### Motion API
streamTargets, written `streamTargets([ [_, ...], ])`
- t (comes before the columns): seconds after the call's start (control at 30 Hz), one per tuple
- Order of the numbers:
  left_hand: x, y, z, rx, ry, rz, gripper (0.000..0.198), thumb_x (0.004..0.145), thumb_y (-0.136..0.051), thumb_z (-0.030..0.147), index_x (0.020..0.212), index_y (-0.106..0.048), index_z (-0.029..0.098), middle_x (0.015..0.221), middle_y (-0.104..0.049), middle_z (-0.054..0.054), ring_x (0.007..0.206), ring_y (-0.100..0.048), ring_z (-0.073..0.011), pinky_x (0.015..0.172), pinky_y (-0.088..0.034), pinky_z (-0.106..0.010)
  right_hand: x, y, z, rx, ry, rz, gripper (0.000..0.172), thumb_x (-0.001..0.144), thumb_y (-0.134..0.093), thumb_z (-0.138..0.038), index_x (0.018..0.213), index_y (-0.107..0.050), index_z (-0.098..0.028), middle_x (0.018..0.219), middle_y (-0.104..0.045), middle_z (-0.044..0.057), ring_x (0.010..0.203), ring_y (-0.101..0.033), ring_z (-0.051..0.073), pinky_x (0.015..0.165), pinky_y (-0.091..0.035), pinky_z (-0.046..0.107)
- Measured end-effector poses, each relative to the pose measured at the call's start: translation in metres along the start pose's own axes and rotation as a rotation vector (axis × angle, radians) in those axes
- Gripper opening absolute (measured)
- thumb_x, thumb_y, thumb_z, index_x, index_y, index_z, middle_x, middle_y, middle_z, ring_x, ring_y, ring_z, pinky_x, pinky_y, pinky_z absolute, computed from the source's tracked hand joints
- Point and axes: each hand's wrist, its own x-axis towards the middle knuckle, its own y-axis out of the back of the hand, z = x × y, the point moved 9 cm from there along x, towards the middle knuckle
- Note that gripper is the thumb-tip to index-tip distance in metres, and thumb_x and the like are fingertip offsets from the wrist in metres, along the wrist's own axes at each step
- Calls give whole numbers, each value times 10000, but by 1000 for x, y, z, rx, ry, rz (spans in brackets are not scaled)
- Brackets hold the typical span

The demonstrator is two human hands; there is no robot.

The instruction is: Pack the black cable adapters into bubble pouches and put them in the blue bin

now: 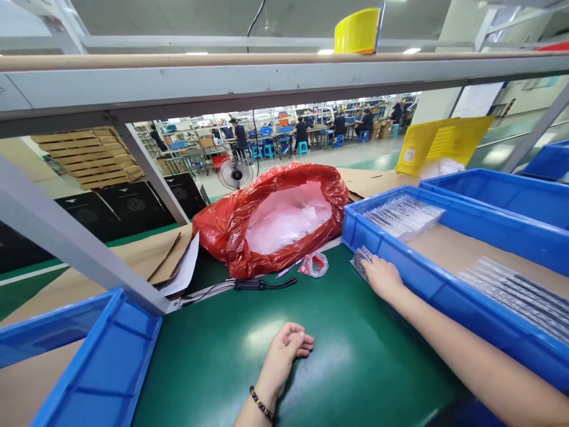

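My left hand (pixel 287 351), with a dark beaded bracelet at the wrist, is low over the green tabletop (pixel 213 367). Its fingers are loosely curled together and nothing shows in them. Beside the near wall of the blue bin (pixel 382 237), my right hand (pixel 383 276) grips a clear bubble-wrap pouch (pixel 360 261); what the pouch contains cannot be made out. Inside that bin stand a row of similar pouches (pixel 400 214) at the far end and another row of wrapped pieces (pixel 520 296) closer in.
A red plastic bag (pixel 222 237) lined with clear film stands at the back. Before it lie a black cable with a small box (pixel 249 285) and a tape roll (pixel 317 265). Another blue bin (pixel 102 362) is at left. A shelf beam (pixel 267 80) crosses overhead.
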Motion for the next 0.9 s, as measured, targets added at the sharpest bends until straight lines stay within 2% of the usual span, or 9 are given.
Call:
streamTargets([
  [0.17,1,0,-1,18,-3,-2,317,670,-653,426,775,-531,154,737,-665,-79,681,-606,-148,638,-426,-256,-4,13,-1,-56,-1,99,225,823,-398,-82,925,-589,-140,898,-519,155,816,-522,267,612,-366,319],
  [0.27,0,-4,0,45,-21,-12,335,661,-646,448,756,-519,154,716,-657,-76,639,-586,-140,598,-413,-254,-4,35,-26,-10,71,206,182,819,-426,-114,903,-588,-109,865,-523,160,788,-496,262,617,-354,328],
  [0.37,-1,-7,1,68,-22,-15,371,626,-651,484,725,-510,155,670,-642,-63,566,-556,-129,524,-378,-241,-8,62,-91,137,308,280,176,837,-427,-171,867,-592,-116,841,-537,139,775,-481,230,657,-351,320],
  [0.5,-1,-7,0,85,-16,0,391,598,-651,502,706,-497,159,624,-622,-41,523,-532,-116,498,-358,-234,-14,77,-199,330,584,204,149,819,-470,-191,889,-590,-139,876,-556,101,828,-482,218,717,-357,310],
  [0.57,-1,-6,-1,85,-12,5,390,595,-647,501,703,-493,159,621,-622,-41,517,-533,-114,495,-360,-234,-11,75,-241,365,634,155,139,810,-484,-191,880,-597,-149,904,-564,94,855,-486,218,725,-359,307],
  [0.63,-1,-5,-3,46,-1,8,391,589,-647,495,707,-487,159,617,-625,-43,505,-534,-115,485,-360,-235,-5,70,-269,373,631,131,141,795,-500,-181,876,-605,-134,906,-573,109,861,-497,225,717,-362,311],
  [0.73,1,1,-5,-70,26,40,373,573,-661,453,709,-481,155,593,-621,-40,479,-530,-112,466,-356,-228,6,57,-282,372,590,96,151,776,-496,-132,851,-620,-88,876,-589,145,840,-521,237,697,-363,319],
  [0.9,4,17,-3,-267,20,153,293,571,-662,342,702,-492,142,549,-603,-27,446,-514,-89,447,-347,-197,5,45,-268,392,584,50,153,783,-469,-120,800,-620,-106,825,-603,116,800,-543,208,695,-359,289],
])
